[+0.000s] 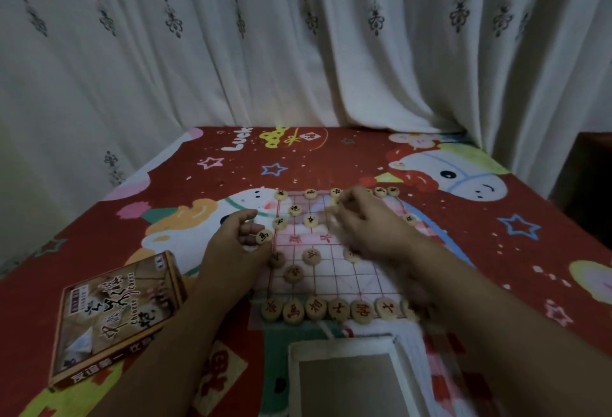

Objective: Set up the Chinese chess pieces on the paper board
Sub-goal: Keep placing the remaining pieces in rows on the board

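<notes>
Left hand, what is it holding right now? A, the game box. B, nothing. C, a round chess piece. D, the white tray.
C: the left hand pinches a round chess piece in its fingertips, just beside the left edge of the paper board.

Patterned white curtains (298,36), dim light
</notes>
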Demonstrator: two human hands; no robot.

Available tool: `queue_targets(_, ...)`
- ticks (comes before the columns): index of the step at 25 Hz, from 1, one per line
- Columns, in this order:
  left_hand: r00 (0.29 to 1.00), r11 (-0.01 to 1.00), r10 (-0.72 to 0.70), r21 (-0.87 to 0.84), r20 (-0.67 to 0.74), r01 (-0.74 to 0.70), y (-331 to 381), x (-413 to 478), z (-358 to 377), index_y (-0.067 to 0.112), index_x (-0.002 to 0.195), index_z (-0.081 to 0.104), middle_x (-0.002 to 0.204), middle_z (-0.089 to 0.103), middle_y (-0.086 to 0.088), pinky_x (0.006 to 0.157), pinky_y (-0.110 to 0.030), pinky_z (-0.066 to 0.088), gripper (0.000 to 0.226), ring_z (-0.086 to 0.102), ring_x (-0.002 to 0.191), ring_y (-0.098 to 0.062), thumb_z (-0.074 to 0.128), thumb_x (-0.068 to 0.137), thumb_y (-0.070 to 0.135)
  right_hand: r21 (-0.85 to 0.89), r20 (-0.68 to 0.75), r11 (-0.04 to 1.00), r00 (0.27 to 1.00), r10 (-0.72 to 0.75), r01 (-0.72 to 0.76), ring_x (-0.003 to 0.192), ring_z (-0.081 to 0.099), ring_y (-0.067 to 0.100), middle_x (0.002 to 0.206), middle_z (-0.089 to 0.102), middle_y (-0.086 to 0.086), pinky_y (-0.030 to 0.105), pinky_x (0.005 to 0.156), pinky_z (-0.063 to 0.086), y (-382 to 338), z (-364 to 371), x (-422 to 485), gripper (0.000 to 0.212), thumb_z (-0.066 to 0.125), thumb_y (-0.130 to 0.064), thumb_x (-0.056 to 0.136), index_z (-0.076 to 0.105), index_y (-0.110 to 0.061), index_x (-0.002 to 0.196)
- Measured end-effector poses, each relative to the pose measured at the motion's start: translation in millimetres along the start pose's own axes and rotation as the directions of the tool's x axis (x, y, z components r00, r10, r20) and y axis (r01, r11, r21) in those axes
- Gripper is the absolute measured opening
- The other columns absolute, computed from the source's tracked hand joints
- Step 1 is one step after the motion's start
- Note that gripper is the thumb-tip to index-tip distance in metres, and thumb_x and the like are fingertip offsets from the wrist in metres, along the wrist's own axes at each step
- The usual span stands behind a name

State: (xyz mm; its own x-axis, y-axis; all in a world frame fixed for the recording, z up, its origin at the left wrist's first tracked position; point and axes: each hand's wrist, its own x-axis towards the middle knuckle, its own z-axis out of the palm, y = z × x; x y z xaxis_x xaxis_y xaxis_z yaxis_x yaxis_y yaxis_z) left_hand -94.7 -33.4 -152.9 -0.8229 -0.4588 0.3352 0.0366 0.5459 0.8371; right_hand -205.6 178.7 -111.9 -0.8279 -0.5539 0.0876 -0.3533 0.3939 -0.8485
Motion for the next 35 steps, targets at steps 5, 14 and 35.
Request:
queue_targets(5, 1.000, 1.000, -0.016, -0.003, 0.014, 0.016, 1, -1, 0, 0.022, 0.130, 0.051, 0.101, 0.063, 0.008, 0.069, -0.015, 0.046, 0.050, 0.060, 0.087, -0.005, 0.072, 0.085, 0.016, -0.104, -0.145, 0.993, 0.988, 0.048, -0.063, 0.101, 0.067, 0.019, 0.112, 0.067, 0.000, 0.050, 0.092, 0.054, 19, -46, 1, 0.030, 0.050, -0.046, 0.099, 0.049, -0.020, 0.114)
queue_targets(14, 1.000, 1.000, -0.006, 0.009, 0.021, 0.006, 4, -2, -1, 0.021, 0.130, 0.051, 0.101, 0.064, 0.006, 0.070, -0.014, 0.047, 0.051, 0.062, 0.088, -0.006, 0.072, 0.084, 0.015, -0.168, -0.141, 0.982, 0.988, 0.057, -0.080, 0.094, 0.065, 0.019, 0.107, 0.065, -0.004, 0.042, 0.077, 0.058, 23, -48, 0, 0.026, 0.053, -0.046, 0.098, 0.051, -0.023, 0.111)
queue_targets(35, 0.998, 0.998, -0.059, -0.001, 0.028, 0.059, 7, 0, -1, 0.026, 0.130, 0.051, 0.100, 0.064, 0.009, 0.062, -0.011, 0.046, 0.050, 0.062, 0.085, -0.006, 0.072, 0.085, 0.019, -0.409, 0.121, 0.911, 0.993, -0.010, 0.059, 0.085, 0.060, 0.012, 0.090, 0.064, -0.009, 0.031, 0.081, 0.045, 14, -21, 47, 0.031, 0.042, -0.047, 0.102, 0.051, -0.018, 0.107)
